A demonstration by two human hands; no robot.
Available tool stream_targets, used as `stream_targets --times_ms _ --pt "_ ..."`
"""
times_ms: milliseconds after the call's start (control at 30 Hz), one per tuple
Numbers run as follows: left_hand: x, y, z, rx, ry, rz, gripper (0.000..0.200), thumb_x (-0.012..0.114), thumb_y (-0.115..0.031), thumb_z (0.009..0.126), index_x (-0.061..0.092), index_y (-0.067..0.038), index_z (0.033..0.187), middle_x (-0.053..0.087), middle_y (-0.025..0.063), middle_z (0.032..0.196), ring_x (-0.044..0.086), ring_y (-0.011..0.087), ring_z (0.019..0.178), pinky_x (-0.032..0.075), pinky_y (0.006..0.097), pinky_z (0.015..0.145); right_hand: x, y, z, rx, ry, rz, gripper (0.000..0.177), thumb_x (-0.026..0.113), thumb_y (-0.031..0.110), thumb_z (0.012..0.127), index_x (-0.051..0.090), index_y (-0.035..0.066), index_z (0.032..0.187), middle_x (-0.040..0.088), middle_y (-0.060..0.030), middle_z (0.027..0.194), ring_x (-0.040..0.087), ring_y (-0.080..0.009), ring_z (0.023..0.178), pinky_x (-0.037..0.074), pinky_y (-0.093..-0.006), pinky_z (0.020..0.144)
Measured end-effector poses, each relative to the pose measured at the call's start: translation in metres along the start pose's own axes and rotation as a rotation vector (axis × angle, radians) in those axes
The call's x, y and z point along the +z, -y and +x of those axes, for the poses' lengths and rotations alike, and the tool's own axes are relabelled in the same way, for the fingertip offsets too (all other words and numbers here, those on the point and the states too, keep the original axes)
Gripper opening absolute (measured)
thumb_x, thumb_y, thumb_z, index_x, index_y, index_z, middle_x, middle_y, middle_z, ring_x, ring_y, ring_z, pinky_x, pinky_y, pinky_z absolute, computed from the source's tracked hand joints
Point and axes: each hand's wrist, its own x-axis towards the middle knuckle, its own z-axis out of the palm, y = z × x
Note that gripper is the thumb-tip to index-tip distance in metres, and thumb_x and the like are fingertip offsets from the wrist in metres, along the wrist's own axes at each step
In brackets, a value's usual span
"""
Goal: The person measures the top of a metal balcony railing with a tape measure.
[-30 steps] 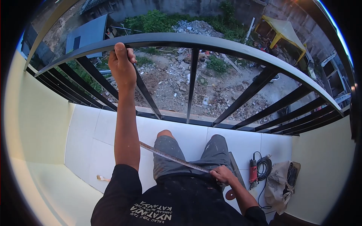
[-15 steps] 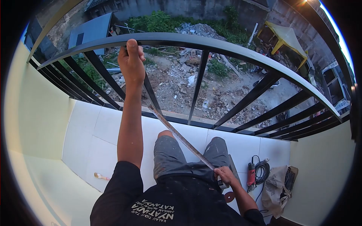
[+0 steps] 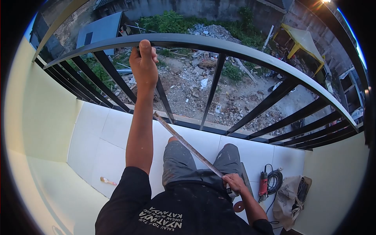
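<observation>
Right hand (image 3: 234, 183): clamped on one tape measure (image 3: 188, 145); I find its case mostly hidden behind fingers;
Tape tip: just beside the left forearm (image 3: 140, 133); I cannot tell if they touch;
Floor (image 3: 92, 147): one disc (image 3: 238, 206), one red grinder (image 3: 263, 185), one bag (image 3: 288, 199), one brush (image 3: 107, 181);
Left hand (image 3: 144, 68): clamped on the railing (image 3: 203, 40); most fingers hidden;
Yard: one yellow canopy (image 3: 299, 37).

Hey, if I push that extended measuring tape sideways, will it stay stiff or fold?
The measuring tape is probably fairly stiff, since it runs nearly straight from the right grip. Being long and thin, though, it could buckle under a firm sideways push.
</observation>
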Motion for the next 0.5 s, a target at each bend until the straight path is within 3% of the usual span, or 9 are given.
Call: stream_targets --times_ms 500 --pt "-0.001 0.000 0.001 -0.003 0.006 -0.007 0.050 0.055 -0.058 0.092 0.051 -0.008 0.086 0.045 -0.0029 0.063 0.042 0.0050 0.057 0.032 0.0218 0.052 0.001 -0.018 -0.002 -0.040 0.005 0.023 0.047 0.047 0.039 0.090 0.063 0.002 0.066 0.061 -0.0086 0.061 0.058 -0.0208 0.061 0.044 -0.0345 0.062"
